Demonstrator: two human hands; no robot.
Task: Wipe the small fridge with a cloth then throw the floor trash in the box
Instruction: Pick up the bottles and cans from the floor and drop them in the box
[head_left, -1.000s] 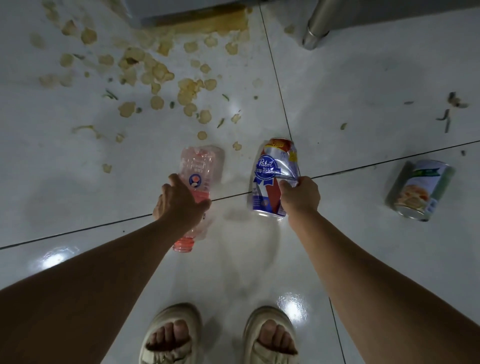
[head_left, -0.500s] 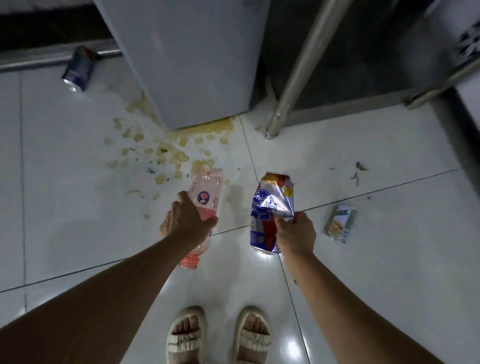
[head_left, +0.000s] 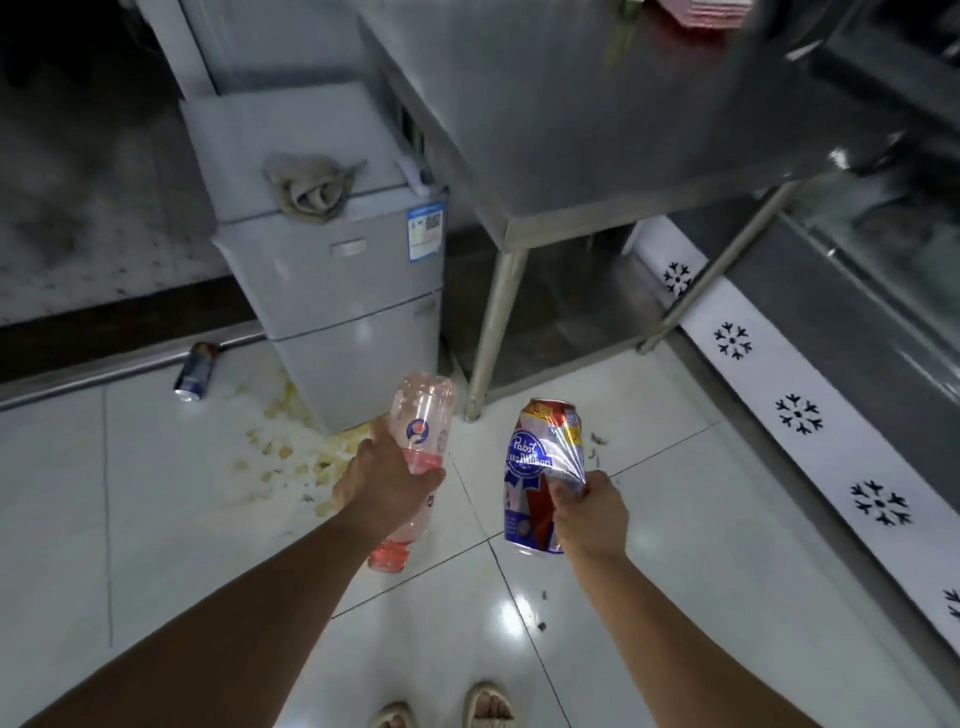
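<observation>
The left hand (head_left: 387, 480) is wrapped around a pink plastic bottle (head_left: 418, 447), cap end down. The right hand (head_left: 589, 514) pinches the crumpled side of a beer can (head_left: 540, 473). Both are held above the floor (head_left: 156, 493), in front of the small fridge (head_left: 332, 270). A cloth (head_left: 306, 184) lies bunched on the fridge top. Left of the fridge, another can (head_left: 196, 371) lies beside what looks like spilled food (head_left: 291, 447).

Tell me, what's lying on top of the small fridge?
A crumpled grey cloth lies near the front edge of the small fridge; whatever the cloth covers is hidden.
</observation>
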